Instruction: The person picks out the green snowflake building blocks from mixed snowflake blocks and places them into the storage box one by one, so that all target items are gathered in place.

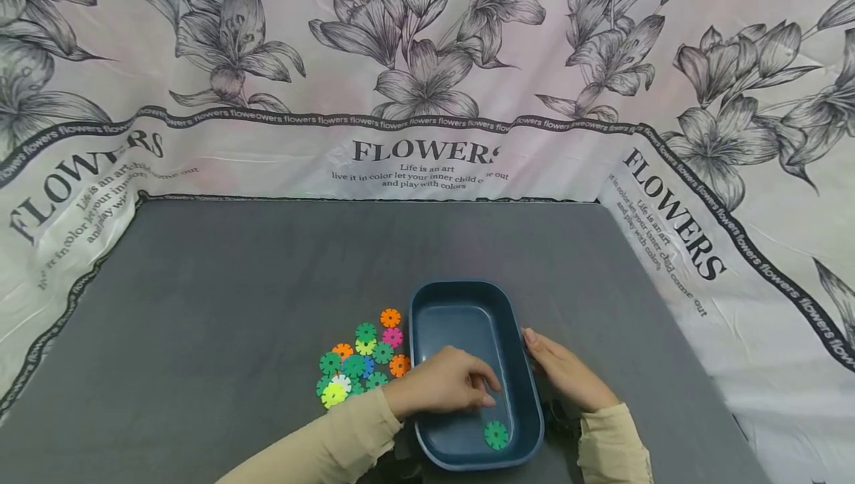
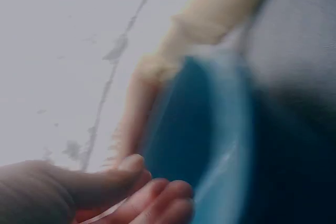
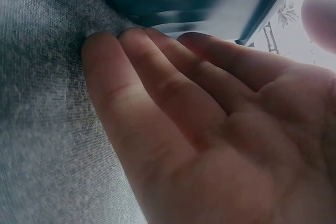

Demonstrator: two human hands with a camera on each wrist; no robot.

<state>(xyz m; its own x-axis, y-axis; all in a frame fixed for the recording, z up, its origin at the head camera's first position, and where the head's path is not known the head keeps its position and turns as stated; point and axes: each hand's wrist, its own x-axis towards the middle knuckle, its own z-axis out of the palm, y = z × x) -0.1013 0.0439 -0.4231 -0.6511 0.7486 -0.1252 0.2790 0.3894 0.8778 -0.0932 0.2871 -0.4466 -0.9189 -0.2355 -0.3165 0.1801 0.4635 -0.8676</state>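
A dark blue rectangular tray (image 1: 461,306) sits on the grey table. My left hand (image 1: 446,381) reaches over its left wall, with fingers loosely bent above the tray floor; in the left wrist view no thing shows between the thumb and fingers (image 2: 163,198). Below the hand a green notched disc (image 1: 496,435) lies near the tray's front end. Along the tray's right side is my right hand (image 1: 568,371). Its fingers (image 3: 163,72) extend nearly straight beside the tray's outer wall in the right wrist view, palm empty.
Left of the tray lies a loose cluster of notched plastic discs (image 1: 354,365) in green, orange, yellow, pink, blue and white. Grey cloth covers the table (image 1: 234,283). A flower-printed curtain (image 1: 427,157) borders its back and sides.
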